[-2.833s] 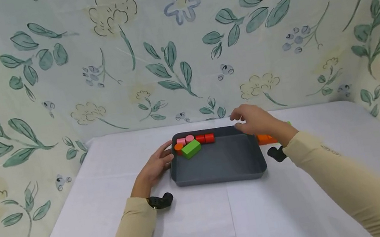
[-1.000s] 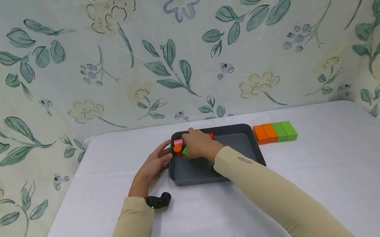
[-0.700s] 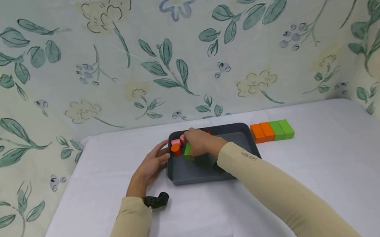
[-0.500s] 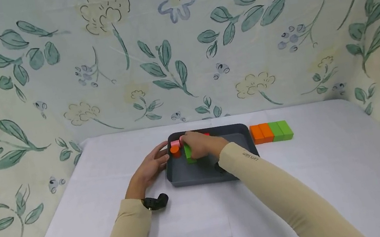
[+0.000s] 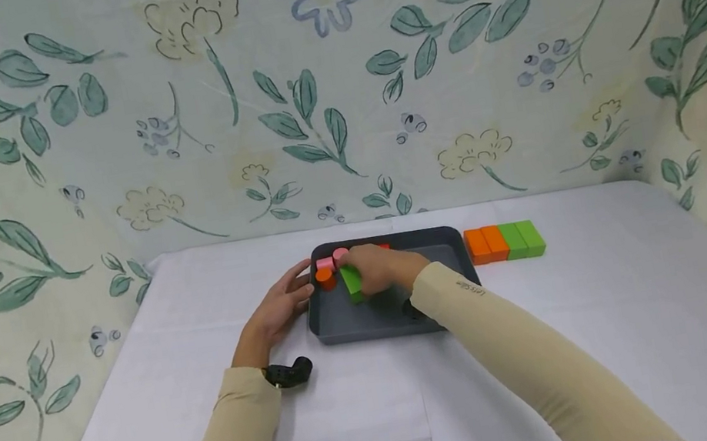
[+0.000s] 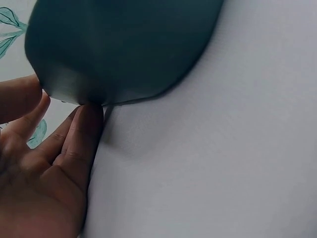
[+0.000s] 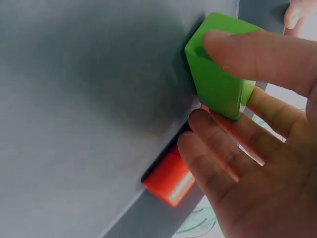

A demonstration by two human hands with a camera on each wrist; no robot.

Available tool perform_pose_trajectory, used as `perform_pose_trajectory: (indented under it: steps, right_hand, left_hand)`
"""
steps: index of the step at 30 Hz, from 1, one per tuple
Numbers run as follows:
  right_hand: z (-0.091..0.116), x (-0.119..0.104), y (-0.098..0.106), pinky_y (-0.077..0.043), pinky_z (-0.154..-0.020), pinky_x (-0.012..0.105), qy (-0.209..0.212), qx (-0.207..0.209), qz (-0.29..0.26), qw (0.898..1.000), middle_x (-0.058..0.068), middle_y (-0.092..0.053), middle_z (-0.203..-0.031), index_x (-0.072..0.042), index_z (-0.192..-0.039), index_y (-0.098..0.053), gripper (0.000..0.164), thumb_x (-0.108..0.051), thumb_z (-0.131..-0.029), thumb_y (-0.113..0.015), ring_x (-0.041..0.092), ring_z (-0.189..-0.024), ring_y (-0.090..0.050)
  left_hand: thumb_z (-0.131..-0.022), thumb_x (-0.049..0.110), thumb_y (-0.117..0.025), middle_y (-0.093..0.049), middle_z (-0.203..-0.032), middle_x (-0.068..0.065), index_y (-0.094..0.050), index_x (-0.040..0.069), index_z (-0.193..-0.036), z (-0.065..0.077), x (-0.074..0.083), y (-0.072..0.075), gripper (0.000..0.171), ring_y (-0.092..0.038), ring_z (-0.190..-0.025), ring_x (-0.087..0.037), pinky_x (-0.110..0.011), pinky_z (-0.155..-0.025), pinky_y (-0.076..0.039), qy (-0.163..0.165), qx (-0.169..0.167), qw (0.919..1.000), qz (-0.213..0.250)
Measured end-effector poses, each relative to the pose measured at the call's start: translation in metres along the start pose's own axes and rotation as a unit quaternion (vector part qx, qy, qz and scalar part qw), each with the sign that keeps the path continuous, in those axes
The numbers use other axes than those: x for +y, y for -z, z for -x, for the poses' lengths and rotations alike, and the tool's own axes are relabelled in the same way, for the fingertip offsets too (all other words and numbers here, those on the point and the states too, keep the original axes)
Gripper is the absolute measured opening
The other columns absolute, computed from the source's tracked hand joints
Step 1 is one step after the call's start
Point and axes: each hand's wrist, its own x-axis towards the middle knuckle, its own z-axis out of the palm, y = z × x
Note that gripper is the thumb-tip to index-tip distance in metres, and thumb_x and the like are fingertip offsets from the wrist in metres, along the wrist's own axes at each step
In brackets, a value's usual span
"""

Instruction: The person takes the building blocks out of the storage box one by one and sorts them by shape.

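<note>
Right wrist cam gets the palm, head cam doesn't
My right hand (image 5: pixel 377 269) has the block (image 7: pixel 216 88) pinched between thumb and finger, inside the tray (image 5: pixel 337 324); left hand (image 5: pixel 277 311), fingers loose, touches its wall.

Tray (image 5: pixel 342 322) sits on the table (image 5: pixel 615 270): L hand (image 5: pixel 279 311) touching its L wall, R hand (image 5: pixel 381 266) inside w/ a block (image 5: pixel 352 285) nr its back-L corner, other pcs (image 5: pixel 325 279) in that corner & along its back wall, 4-blk row (image 5: pixel 495 243) just R of it, backdrop (image 5: pixel 333 99) behind it!
</note>
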Motion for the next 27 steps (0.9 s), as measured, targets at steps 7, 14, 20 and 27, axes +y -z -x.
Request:
perform_pose_trajectory:
  steps: [7, 14, 20, 27]
  right_hand:
    - [0.005, 0.004, 0.010, -0.051, -0.102, 0.037, 0.005, 0.012, -0.003, 1.000, 0.009, -0.055, -0.135, -0.011, -0.147, -0.047, 0.066, -0.006, -0.085, -0.070, 0.025, -0.111, -0.051]
    - [0.027, 0.018, 0.016, -0.051, -0.103, 0.040, 0.029, 0.035, -0.005, 0.999, 0.010, -0.053, -0.140, -0.010, -0.149, -0.043, 0.069, -0.010, -0.086, -0.071, 0.025, -0.114, -0.051]
    - [0.073, 0.040, 0.031, -0.054, -0.094, 0.040, 0.067, 0.089, -0.010, 0.994, 0.010, -0.056, -0.137, -0.012, -0.145, -0.050, 0.066, -0.010, -0.082, -0.070, 0.027, -0.112, -0.054]
    - [0.105, 0.062, 0.043, -0.055, -0.086, 0.040, 0.086, 0.140, -0.015, 0.986, 0.011, -0.059, -0.129, -0.009, -0.141, -0.053, 0.067, -0.005, -0.077, -0.070, 0.027, -0.106, -0.056]
  left_hand:
    - [-0.102, 0.013, -0.050, -0.025, -0.165, -0.014, -0.028, 0.027, -0.157, 0.000, 0.002, 0.003, 0.061, -0.032, -0.150, -0.035, -0.052, -0.124, -0.024, -0.001, 0.000, 1.0000, -0.007]
    - [-0.101, 0.013, -0.051, -0.027, -0.164, -0.013, -0.030, 0.029, -0.156, -0.004, -0.005, 0.000, 0.061, -0.033, -0.150, -0.034, -0.052, -0.124, -0.025, 0.001, -0.003, 1.0000, -0.009]
    - [-0.102, 0.012, -0.050, -0.030, -0.164, -0.010, -0.032, 0.031, -0.155, -0.004, -0.006, -0.001, 0.060, -0.033, -0.150, -0.033, -0.052, -0.124, -0.026, 0.001, -0.002, 0.9999, -0.015]
    - [-0.101, 0.013, -0.049, -0.030, -0.163, -0.010, -0.031, 0.032, -0.155, -0.003, -0.003, 0.001, 0.060, -0.036, -0.148, -0.032, -0.051, -0.124, -0.027, -0.002, 0.004, 0.9998, -0.018]
